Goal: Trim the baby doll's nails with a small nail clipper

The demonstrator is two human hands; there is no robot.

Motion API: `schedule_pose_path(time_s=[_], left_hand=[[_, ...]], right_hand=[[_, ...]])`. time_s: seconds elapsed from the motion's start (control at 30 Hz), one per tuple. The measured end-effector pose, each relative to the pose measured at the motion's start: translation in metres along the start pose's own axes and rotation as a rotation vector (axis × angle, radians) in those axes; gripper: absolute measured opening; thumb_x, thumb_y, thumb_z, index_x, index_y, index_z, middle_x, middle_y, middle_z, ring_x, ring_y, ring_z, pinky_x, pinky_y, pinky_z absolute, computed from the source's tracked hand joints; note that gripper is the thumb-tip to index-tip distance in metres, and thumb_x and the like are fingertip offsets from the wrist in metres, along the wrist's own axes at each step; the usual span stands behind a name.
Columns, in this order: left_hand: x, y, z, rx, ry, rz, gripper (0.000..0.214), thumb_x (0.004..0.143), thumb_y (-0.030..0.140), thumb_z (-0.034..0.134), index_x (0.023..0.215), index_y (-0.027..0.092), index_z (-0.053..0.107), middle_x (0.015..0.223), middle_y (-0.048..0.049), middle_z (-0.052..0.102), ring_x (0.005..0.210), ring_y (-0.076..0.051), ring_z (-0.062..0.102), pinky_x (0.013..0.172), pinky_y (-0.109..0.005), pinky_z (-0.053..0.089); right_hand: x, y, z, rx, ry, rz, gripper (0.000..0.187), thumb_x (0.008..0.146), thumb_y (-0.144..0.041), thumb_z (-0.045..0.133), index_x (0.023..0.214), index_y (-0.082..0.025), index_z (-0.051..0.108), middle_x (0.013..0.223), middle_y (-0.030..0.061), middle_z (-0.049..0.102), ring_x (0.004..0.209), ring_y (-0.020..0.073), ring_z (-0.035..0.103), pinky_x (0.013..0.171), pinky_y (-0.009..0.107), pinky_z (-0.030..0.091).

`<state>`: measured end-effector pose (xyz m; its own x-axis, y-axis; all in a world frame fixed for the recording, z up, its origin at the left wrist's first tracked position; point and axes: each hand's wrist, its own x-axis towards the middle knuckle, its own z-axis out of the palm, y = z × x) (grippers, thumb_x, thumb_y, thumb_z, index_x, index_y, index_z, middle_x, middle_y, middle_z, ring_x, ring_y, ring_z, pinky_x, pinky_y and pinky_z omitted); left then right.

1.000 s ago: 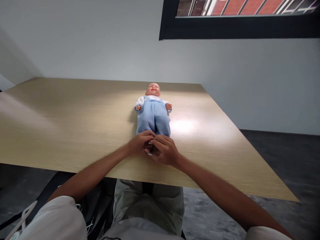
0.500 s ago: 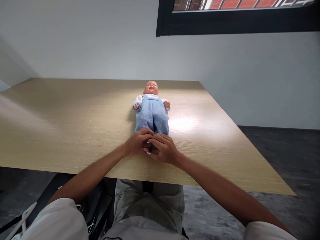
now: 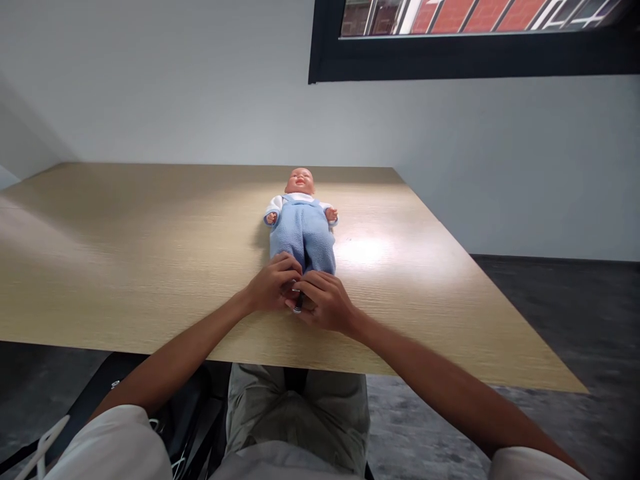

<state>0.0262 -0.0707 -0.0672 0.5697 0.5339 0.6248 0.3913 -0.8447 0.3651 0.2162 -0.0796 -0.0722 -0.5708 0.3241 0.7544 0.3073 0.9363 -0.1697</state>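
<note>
A baby doll (image 3: 301, 230) in blue fleece dungarees and a white top lies on its back on the wooden table (image 3: 125, 253), head away from me. My left hand (image 3: 273, 285) and my right hand (image 3: 324, 300) are closed together at the doll's feet, fingers curled round something small and dark between them. The feet themselves are hidden under my fingers.
The table's near edge runs just past my wrists, its right edge slanting toward a dark carpeted floor (image 3: 550, 307). A grey wall and a dark-framed window (image 3: 450, 40) stand behind. My lap and a black chair frame (image 3: 150, 400) show below the table.
My hands stay clasped at the doll's feet with only slight finger movement. The view has shifted a little, so the doll sits slightly lower and more left.
</note>
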Motion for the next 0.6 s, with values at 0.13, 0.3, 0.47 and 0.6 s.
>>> schedule_pose_path(time_s=[0.13, 0.3, 0.47, 0.6], left_hand=[[0.0, 0.001, -0.001, 0.022, -0.008, -0.019, 0.005, 0.076, 0.016, 0.061, 0.081, 0.018, 0.061, 0.095, -0.0082, 0.064, 0.092, -0.022, 0.053, 0.085, -0.039, 0.048], [-0.001, 0.002, -0.006, 0.178, 0.006, -0.154, 0.027, 0.072, 0.03, 0.074, 0.096, 0.02, 0.067, 0.118, -0.0103, 0.061, 0.114, -0.03, 0.05, 0.101, -0.048, 0.039], [-0.003, -0.008, -0.012, 0.206, 0.012, -0.213, 0.06, 0.068, 0.048, 0.08, 0.12, 0.023, 0.064, 0.153, -0.0131, 0.034, 0.141, -0.039, 0.03, 0.117, -0.054, 0.026], [-0.007, -0.022, -0.015, 0.129, 0.009, -0.275, 0.069, 0.072, 0.054, 0.079, 0.13, 0.021, 0.059, 0.16, -0.0145, 0.022, 0.148, -0.039, 0.021, 0.121, -0.054, 0.023]], right_hand=[[0.001, 0.0, -0.001, 0.003, -0.006, 0.002, 0.009, 0.087, -0.026, 0.064, 0.089, -0.018, 0.06, 0.085, 0.006, 0.066, 0.074, 0.0182, 0.06, 0.067, 0.03, 0.046], [-0.001, 0.001, 0.001, 0.015, -0.034, 0.015, 0.01, 0.087, -0.025, 0.064, 0.093, -0.018, 0.061, 0.087, 0.0059, 0.067, 0.078, 0.0191, 0.062, 0.071, 0.031, 0.047], [0.0, 0.001, -0.002, 0.012, -0.019, 0.024, 0.011, 0.088, -0.026, 0.063, 0.096, -0.018, 0.061, 0.087, 0.0059, 0.066, 0.077, 0.018, 0.061, 0.07, 0.031, 0.047], [0.005, 0.014, -0.01, -0.046, 0.11, 0.047, 0.014, 0.089, -0.028, 0.065, 0.099, -0.018, 0.061, 0.088, 0.0072, 0.066, 0.082, 0.0209, 0.06, 0.079, 0.037, 0.048]])
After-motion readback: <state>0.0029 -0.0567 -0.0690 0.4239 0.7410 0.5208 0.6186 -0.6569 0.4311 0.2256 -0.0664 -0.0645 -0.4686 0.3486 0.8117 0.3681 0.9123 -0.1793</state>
